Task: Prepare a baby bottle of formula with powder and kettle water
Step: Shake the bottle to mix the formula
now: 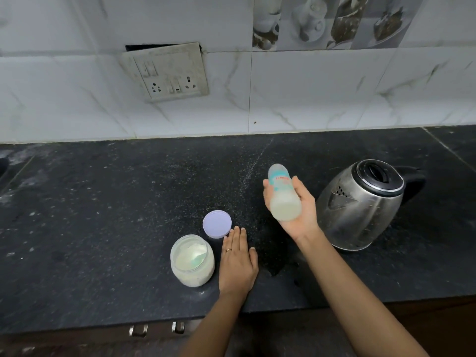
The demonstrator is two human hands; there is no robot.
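- Two hands of mine are at the black counter (pixel 103 228), near its front edge.
- My right hand (pixel 293 210) holds the baby bottle (pixel 282 194) tilted above the counter, just left of the kettle (pixel 365 204). My thumb is on one side and my fingers curl round the other, with milky liquid at the bottle's lower end.
- My left hand (pixel 238 261) lies flat, fingers straight and close together, just right of the open powder jar (pixel 192 264). My fingertips are just beside the purple lid (pixel 217 224).

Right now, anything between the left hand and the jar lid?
Nothing visible. The left hand lies flat, fingertips right beside the lid; the open jar sits left of the hand, off that path.
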